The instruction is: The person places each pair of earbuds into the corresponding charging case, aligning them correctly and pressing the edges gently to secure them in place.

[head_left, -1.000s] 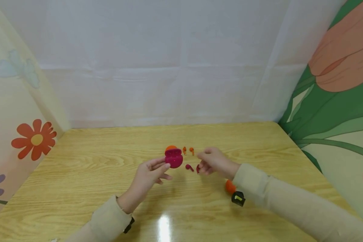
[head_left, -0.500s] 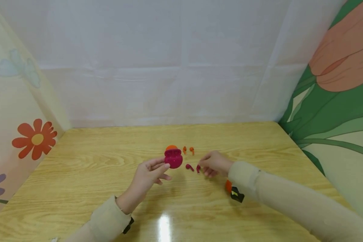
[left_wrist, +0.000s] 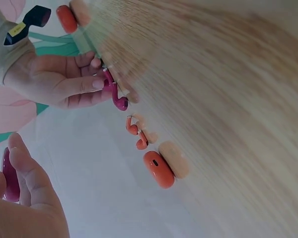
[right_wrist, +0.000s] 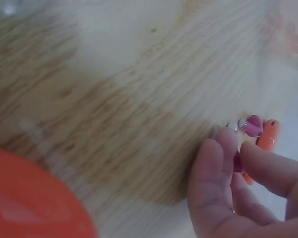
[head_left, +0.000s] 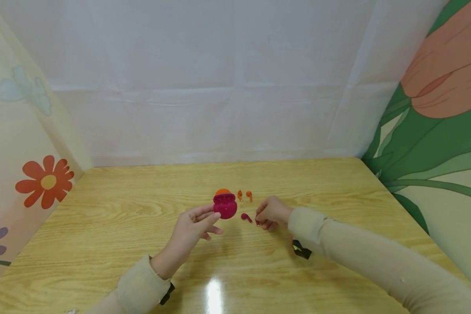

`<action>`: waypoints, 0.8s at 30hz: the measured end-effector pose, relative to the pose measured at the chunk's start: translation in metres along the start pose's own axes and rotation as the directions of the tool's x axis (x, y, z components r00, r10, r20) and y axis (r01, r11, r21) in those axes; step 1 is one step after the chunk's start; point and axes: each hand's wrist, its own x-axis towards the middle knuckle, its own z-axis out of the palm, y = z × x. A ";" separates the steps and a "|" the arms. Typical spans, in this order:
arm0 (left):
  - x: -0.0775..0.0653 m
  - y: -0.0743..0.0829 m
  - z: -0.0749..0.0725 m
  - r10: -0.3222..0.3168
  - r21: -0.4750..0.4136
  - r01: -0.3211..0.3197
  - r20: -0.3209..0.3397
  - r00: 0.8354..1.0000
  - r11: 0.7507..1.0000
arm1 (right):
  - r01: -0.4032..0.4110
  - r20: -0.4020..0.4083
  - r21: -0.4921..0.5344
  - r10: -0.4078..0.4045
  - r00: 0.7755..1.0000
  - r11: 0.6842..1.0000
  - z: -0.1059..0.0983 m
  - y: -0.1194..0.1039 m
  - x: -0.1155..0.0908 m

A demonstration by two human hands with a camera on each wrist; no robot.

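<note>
My left hand [head_left: 190, 226] grips a magenta earbud case [head_left: 225, 210] by its side, above the table; its lid stands up. In the left wrist view, this case [left_wrist: 10, 176] shows edge-on between thumb and fingers. My right hand [head_left: 274, 212] reaches down to the table and pinches a magenta earbud [head_left: 257, 223] between thumb and fingertips, covering most of it. A second magenta earbud [head_left: 246, 217] lies just to its left. In the right wrist view, the thumb and fingers partly hide the pinched earbud [right_wrist: 237, 162].
Two orange earbuds [head_left: 249, 196] lie farther back. An orange case [head_left: 222, 191] stands behind the magenta one, partly hidden. A rounded orange object [left_wrist: 66, 19] sits near my right wrist. A white sheet [head_left: 235, 87] hangs behind the wooden table [head_left: 141, 192].
My right hand has moved slightly left and down, and its thumb and fingers have closed on the right-hand magenta earbud. The left hand keeps the case still.
</note>
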 end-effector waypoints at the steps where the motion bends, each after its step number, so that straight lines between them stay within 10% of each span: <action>1: 0.000 0.000 0.000 0.001 0.000 -0.001 -0.001 1.000 1.000 | 0.004 -0.003 -0.001 -0.004 1.000 1.000 0.000 0.000 0.000; 24: 0.001 -0.003 -0.001 -0.007 0.020 0.007 0.028 1.000 1.000 | 0.154 -0.041 -0.059 -0.156 0.987 0.986 -0.016 -0.010 -0.016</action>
